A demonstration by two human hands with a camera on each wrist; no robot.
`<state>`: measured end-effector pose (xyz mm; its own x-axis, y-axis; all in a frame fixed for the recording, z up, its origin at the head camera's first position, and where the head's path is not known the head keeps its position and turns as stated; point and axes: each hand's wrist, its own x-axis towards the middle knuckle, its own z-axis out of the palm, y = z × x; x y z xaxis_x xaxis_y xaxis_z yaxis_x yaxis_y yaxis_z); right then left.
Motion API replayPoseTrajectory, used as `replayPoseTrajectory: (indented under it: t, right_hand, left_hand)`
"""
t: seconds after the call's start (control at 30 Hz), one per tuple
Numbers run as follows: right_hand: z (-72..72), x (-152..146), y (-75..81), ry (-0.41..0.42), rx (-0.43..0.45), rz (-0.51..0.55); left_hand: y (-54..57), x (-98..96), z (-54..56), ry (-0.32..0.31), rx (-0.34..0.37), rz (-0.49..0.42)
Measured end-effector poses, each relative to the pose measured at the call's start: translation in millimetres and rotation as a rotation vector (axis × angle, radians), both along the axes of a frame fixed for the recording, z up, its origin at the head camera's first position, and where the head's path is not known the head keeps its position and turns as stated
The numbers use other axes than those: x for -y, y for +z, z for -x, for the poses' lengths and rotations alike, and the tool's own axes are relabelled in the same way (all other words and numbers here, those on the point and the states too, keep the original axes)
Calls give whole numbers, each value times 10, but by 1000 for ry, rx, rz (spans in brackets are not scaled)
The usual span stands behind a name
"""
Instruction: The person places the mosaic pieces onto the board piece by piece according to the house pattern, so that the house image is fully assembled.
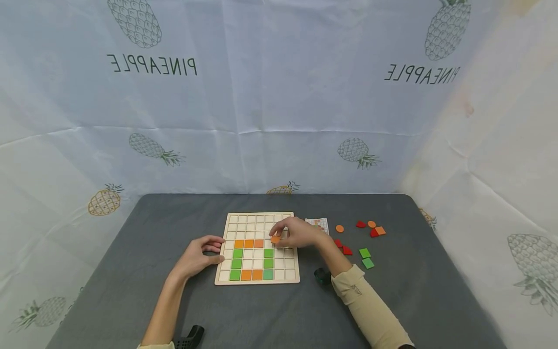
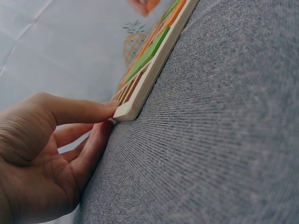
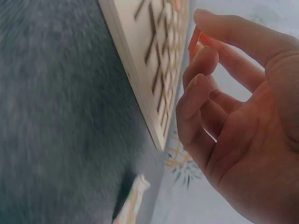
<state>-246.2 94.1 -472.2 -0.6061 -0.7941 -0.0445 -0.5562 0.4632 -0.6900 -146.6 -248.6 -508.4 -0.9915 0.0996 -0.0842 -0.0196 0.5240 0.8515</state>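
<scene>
A wooden grid board [image 1: 279,282] lies on the table, with square tiles set in its cells. Three orange tiles [image 1: 249,244] form a row, green tiles [image 1: 236,263] run down both sides, and two orange ones sit along the bottom row between green corners. My left hand [image 1: 196,254] rests its thumb and fingertips on the board's left edge; in the left wrist view the thumb [image 2: 84,111] lies straight at a corner. Above the right end of the orange row, my right hand [image 1: 298,231] pinches an orange square tile [image 1: 275,239] between thumb and fingers.
Right of the board lies a printed card [image 1: 323,224], partly hidden by the right hand. Beyond it are loose red pieces [image 1: 347,250], orange discs [image 1: 339,228], an orange square [image 1: 380,230] and two green squares [image 1: 368,263]. A pineapple-print cloth [image 1: 279,97] hangs behind the table.
</scene>
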Motion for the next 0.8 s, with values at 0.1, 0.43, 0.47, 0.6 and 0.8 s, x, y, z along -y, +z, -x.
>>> replayPoseTrajectory:
  t: [0.1, 0.43, 0.47, 0.6, 0.8]
  right_hand:
    - [23, 79, -70, 30, -20, -21]
    - [-15, 229, -82, -36, -41, -100]
    - [-18, 231, -82, -44, -46, -103]
    - [-30, 231, -81, -60, -58, -99]
    - [-45, 227, -86, -61, -82, -75]
  left_hand:
    - [-3, -1, 5, 2, -4, 4]
    - [1, -7, 6, 4, 6, 4]
    - [1, -8, 4, 4, 8, 6]
    - [9, -13, -2, 9, 11, 13]
    - [22, -16, -10, 8, 20, -1]
